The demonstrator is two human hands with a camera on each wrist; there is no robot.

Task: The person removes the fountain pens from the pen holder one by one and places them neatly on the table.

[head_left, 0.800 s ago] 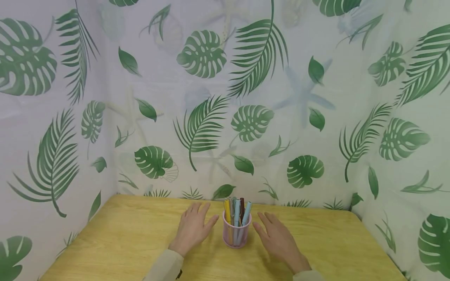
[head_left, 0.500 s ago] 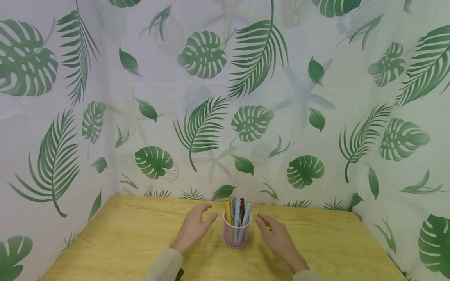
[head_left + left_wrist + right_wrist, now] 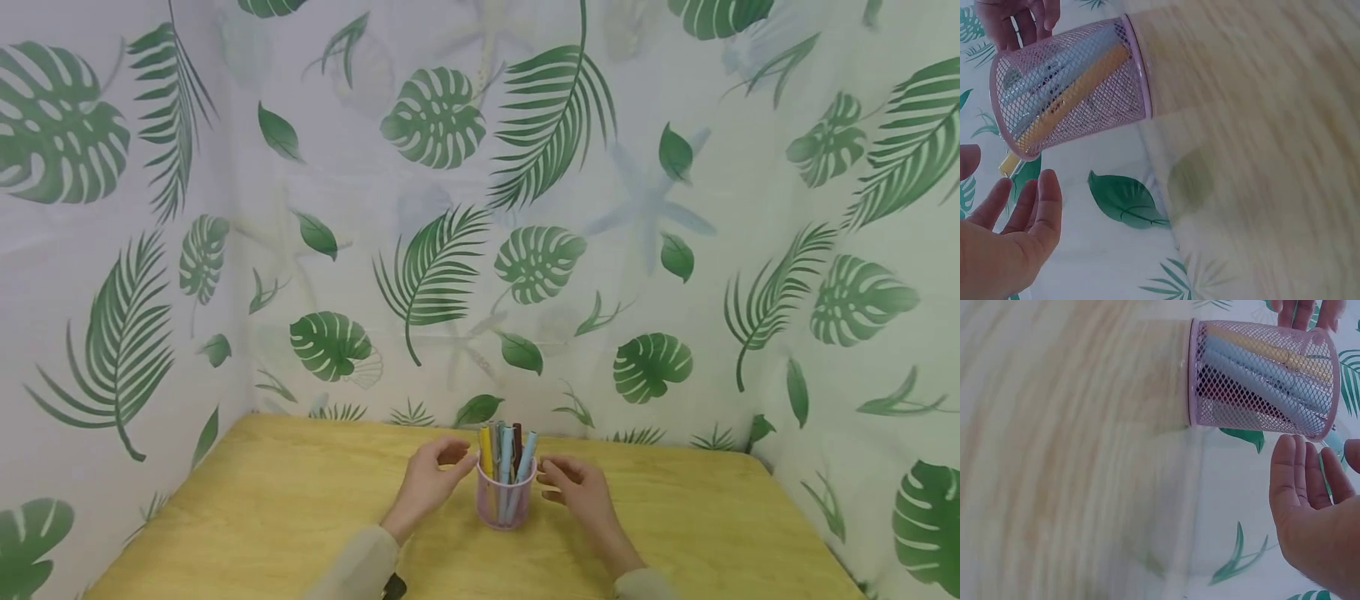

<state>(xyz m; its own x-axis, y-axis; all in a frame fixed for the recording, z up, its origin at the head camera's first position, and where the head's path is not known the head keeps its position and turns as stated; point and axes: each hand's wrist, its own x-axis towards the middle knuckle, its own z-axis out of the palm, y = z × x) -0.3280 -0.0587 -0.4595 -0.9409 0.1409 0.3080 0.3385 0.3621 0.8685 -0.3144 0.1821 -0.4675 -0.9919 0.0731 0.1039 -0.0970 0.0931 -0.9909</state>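
Observation:
A pink mesh pen holder (image 3: 504,510) stands upright on the table, filled with several pens. A yellow pen (image 3: 486,454), light blue pens (image 3: 506,454) and a dark red pen (image 3: 517,440) stick out of its top. My left hand (image 3: 426,483) is at the holder's left, fingers loosely bent; the left wrist view has a gap between this hand (image 3: 1019,240) and the mesh. On the other side is my right hand (image 3: 588,496). In the right wrist view its fingertips (image 3: 1291,442) are right by the rim; whether they touch it I cannot tell. Neither hand grips anything.
The wooden table (image 3: 285,517) has a light yellow grain. White sheets with green leaves (image 3: 330,346) hang behind it and at both sides. A dark band (image 3: 393,587) shows at my left sleeve's cuff.
Both hands have moved inward towards the pen holder, their fingers going from flatter and spread to more bent. The holder and its pens have stayed in place.

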